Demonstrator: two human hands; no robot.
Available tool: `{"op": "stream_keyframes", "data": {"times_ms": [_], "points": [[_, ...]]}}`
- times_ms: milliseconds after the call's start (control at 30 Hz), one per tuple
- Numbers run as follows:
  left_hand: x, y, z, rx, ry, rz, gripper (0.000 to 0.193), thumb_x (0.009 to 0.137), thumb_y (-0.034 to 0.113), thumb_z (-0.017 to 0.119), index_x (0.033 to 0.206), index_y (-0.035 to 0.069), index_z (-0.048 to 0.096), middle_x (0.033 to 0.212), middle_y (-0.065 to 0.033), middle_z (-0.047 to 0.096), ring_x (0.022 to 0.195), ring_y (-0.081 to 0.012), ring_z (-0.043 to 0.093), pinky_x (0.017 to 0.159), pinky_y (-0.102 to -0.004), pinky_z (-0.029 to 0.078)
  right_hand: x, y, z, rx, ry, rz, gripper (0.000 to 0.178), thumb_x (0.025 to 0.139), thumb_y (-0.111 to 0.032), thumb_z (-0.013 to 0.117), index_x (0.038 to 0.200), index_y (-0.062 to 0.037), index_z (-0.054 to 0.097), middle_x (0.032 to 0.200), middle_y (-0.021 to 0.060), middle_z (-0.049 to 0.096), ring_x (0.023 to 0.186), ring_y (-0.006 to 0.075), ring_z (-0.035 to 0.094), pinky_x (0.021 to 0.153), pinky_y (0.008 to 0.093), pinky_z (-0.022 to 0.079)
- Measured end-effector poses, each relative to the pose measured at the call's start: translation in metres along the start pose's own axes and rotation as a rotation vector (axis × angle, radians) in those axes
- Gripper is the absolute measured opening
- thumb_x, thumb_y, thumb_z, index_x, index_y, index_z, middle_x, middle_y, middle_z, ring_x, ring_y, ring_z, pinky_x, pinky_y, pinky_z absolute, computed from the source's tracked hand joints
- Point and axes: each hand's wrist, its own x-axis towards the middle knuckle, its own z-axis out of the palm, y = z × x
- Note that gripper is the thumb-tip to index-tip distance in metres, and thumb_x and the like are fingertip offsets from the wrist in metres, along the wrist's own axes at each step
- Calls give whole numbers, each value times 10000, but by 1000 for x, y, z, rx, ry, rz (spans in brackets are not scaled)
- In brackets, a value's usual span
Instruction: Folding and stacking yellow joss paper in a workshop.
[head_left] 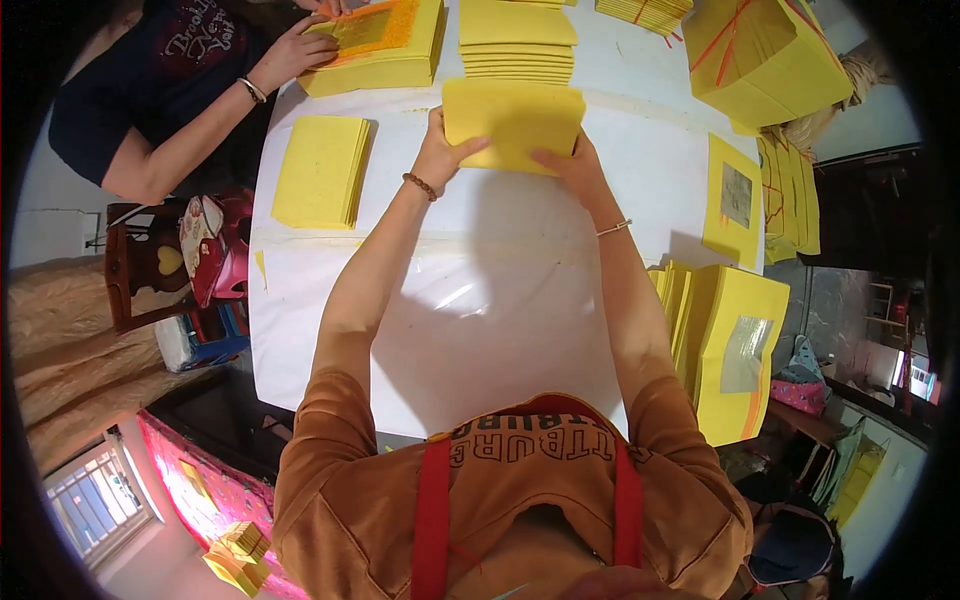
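Out over the far half of the white table, I hold a bundle of yellow paper (512, 112) between both hands. My left hand (440, 160) grips its near left corner, with the thumb across the top. At the near right corner, my right hand (578, 172) closes on it the same way. How many sheets are in it, I cannot tell. Just beyond stands a layered stack of yellow paper (517, 40). A flat yellow paper stack (318, 172) lies to the left of my left hand.
White sheeting covers the table (480, 330). At the far left, another person's hand (300, 50) rests on a thick yellow stack topped with an orange-patterned sheet (380, 28). Along the right are a large tied bundle (765, 65), a sheet with a silver square (733, 195) and upright yellow packets (735, 350).
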Motion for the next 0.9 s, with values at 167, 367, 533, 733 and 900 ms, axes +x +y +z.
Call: {"op": "stream_keyframes", "data": {"times_ms": [167, 367, 533, 733, 900], "points": [[21, 13, 14, 120, 147, -258, 400, 822, 266, 619, 1042, -39, 481, 981, -144, 578, 832, -181, 586, 669, -284, 491, 18, 2, -2, 133, 106, 132, 601, 766, -126, 689, 1246, -12, 345, 1160, 105, 489, 1002, 179, 521, 829, 298, 469], [44, -1, 15, 840, 161, -200, 588, 783, 470, 597, 972, -83, 529, 873, -220, 621, 828, -302, 609, 693, -365, 477, 30, -1, 3, 33, 413, 263, 652, 813, -226, 633, 1318, -36, 267, 1045, 136, 551, 891, 204, 566, 678, 342, 479], [47, 12, 20, 995, 120, -290, 598, 799, 472, 560, 999, -87, 492, 954, -286, 590, 886, -394, 584, 767, -424, 465, 40, 15, -6, -544, 359, -38, 526, 821, -215, 608, 1282, -78, 395, 1036, 175, 577, 906, 255, 567, 724, 347, 465], [34, 31, 34, 1326, 187, 129, 500, 790, 378, 609, 1093, 8, 463, 1096, -205, 541, 1000, -372, 511, 784, -445, 426, 60, 41, -22, -757, 289, -179, 351, 799, -199, 622, 1131, -92, 581, 946, 196, 595, 897, 302, 570, 769, 348, 461], [30, 14, 33, 1375, -110, 729, 367, 820, 299, 582, 1156, 165, 518, 1181, -94, 499, 1110, -304, 434, 868, -462, 356, 63, 47, -23, -763, 277, -137, 362, 783, -212, 632, 1135, -141, 587, 1006, 200, 534, 939, 331, 537, 785, 368, 467]]}}
